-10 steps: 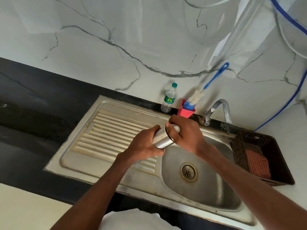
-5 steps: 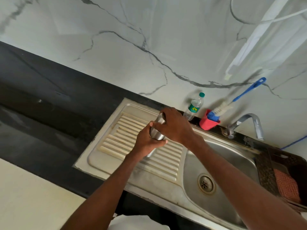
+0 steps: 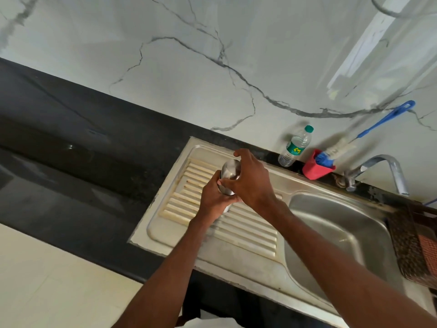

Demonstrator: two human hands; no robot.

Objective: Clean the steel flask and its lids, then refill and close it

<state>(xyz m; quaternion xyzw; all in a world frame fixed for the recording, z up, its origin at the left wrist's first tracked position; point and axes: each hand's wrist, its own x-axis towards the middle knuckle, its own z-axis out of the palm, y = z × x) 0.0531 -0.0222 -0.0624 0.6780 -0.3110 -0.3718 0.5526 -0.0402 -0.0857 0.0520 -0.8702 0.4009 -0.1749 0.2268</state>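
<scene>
Presently, head view: steel flask point(image 3: 229, 172) held over the sink's ribbed drainboard point(image 3: 238, 230), long axis near upright, top tilted away toward the wall. Left hand point(image 3: 212, 200) grips the lower body; right hand point(image 3: 248, 178) wraps the upper end, nearer the lid, likely twisting. Bottle brush point(image 3: 369, 136) stands well apart, right.

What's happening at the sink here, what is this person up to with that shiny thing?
A person is holding a steel flask in both hands above the ribbed draining board of the sink. The left hand grips its lower body, while the right hand curls over the top end, as if working the lid. Behind the sink stand a plastic water bottle and a red holder with a blue-handled bottle brush. No water shows at the tap.
</scene>
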